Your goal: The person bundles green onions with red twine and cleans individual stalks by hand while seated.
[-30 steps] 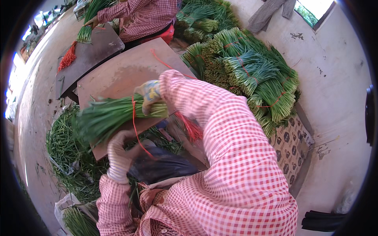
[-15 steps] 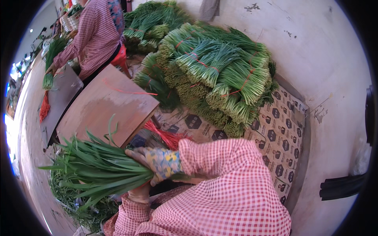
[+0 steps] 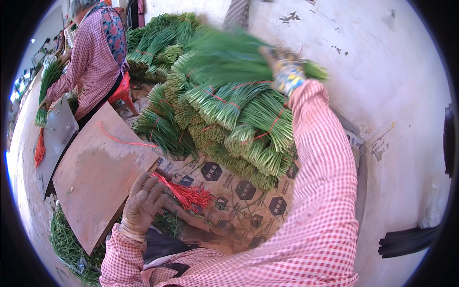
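At the top of the pile, my right hand, in a glove with a blue and yellow pattern, is wrapped round a bunch of chives. The bunch is blurred by motion, its leaves pointing left and its pale stem ends sticking out to the right of the hand. Below it lies the pile of chive bundles, bound with red ties. My left hand, in a thin stained glove, has its fingers spread and holds nothing. It is beside the table corner, close to a tassel of red strings.
A brown board table bears one loose red string. Printed sheeting lies under the pile, against a white wall. Loose green leaves lie at lower left. Another person holds greens at upper left.
My right hand has carried the bunch from the lower left up to the top of the pile. My left hand has let go of it and opened near the red strings.
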Demonstrator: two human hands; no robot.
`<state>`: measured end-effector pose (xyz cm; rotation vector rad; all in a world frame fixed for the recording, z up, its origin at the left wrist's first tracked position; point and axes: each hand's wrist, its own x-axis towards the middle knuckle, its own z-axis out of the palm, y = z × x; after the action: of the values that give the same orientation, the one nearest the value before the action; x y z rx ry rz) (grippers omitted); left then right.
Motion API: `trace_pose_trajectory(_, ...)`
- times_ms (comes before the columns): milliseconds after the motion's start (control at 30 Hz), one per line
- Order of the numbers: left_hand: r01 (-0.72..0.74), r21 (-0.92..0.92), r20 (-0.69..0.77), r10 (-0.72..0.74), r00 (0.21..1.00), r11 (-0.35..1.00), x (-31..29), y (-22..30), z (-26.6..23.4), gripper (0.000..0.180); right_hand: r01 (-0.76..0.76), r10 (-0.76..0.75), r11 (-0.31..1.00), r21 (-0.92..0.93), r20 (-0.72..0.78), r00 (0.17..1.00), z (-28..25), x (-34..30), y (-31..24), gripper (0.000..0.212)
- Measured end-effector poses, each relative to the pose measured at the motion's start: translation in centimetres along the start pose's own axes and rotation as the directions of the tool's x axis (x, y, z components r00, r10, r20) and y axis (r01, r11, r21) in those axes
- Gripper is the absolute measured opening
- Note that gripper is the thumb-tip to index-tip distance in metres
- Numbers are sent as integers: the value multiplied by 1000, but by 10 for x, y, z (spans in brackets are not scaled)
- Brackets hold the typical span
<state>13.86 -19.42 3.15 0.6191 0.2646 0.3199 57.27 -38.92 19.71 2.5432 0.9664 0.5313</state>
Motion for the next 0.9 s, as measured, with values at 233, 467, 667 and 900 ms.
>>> trace_pose_trajectory(233, -34, 901, -83, 250, 965, 433, -14, -11, -65, 62, 362, -313, 828, 427, -183, 932, 193, -85, -108, 77)
trace_pose_trajectory(467, 66, 518, 110, 143, 984, -853, 69, 8, -108, 98, -176, -659, 111, 978, 205, 724, 371, -458, -352, 46)
trace_pose_trajectory(667, 82, 519, 221, 226, 949, -851, 96, 30, -145, 96, -532, -430, 681, 504, 863, 267, 360, -465, -336, 45)
trace_pose_trajectory(900, 62, 566, 196, 206, 959, -822, 92, 20, -141, 92, -913, -105, 104, 395, 917, 385, 396, -448, -390, 20)
